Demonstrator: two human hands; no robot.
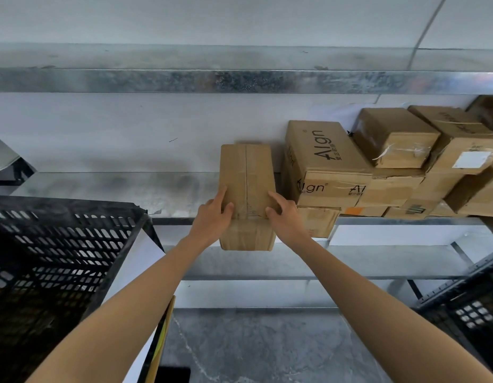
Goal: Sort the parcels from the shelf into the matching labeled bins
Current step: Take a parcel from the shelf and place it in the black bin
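At shelf edge (172,221), left hand (212,220) and right hand (287,220) grip overhanging parcel (246,172).

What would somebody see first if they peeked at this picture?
First, the brown box in the middle, gripped by the left hand and right hand and sticking out over the front edge of the metal shelf. Next, the pile of parcels crowded on the shelf's right side, and the big black crate at the left.
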